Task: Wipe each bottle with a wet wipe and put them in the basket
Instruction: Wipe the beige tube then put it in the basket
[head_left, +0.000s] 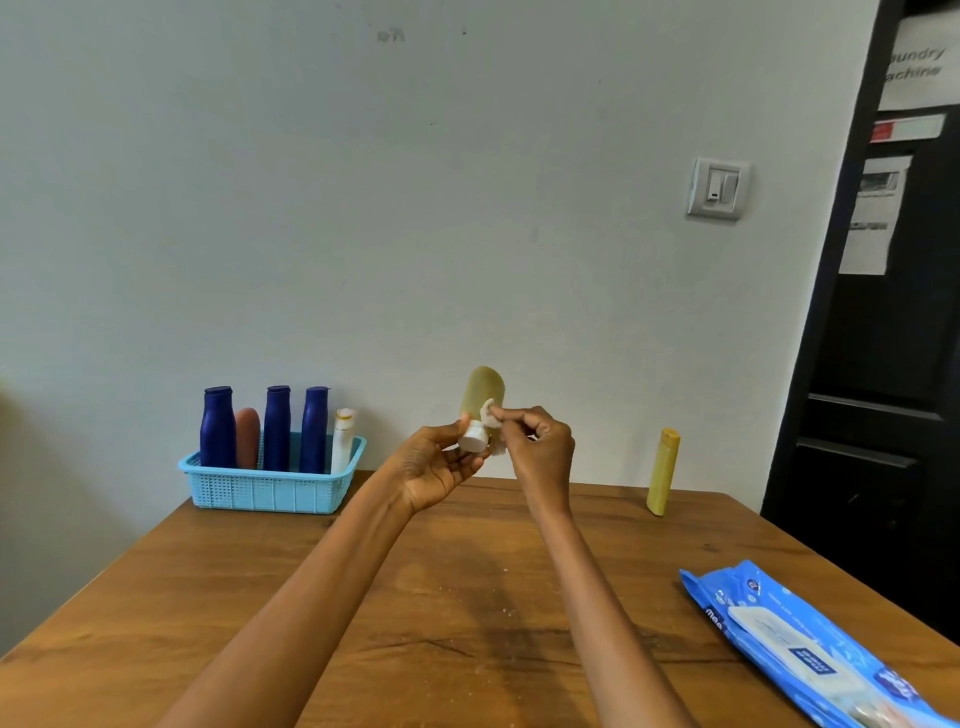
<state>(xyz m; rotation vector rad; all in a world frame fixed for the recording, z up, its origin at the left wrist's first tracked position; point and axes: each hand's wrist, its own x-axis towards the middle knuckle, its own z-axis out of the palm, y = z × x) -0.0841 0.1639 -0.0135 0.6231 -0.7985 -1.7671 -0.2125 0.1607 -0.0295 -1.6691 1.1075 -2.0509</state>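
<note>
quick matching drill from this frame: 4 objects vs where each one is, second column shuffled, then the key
Things
1. green bottle
2. yellow bottle
3. pack of wipes
4. blue bottles

Places
A. lying flat at the near right of the table
B. standing in the basket
C. held cap-down in the air by the left hand, with the right hand pressing a wipe to it
D. standing alone on the table's far right

Pairs: 1-C, 2-D, 3-A, 4-B
</note>
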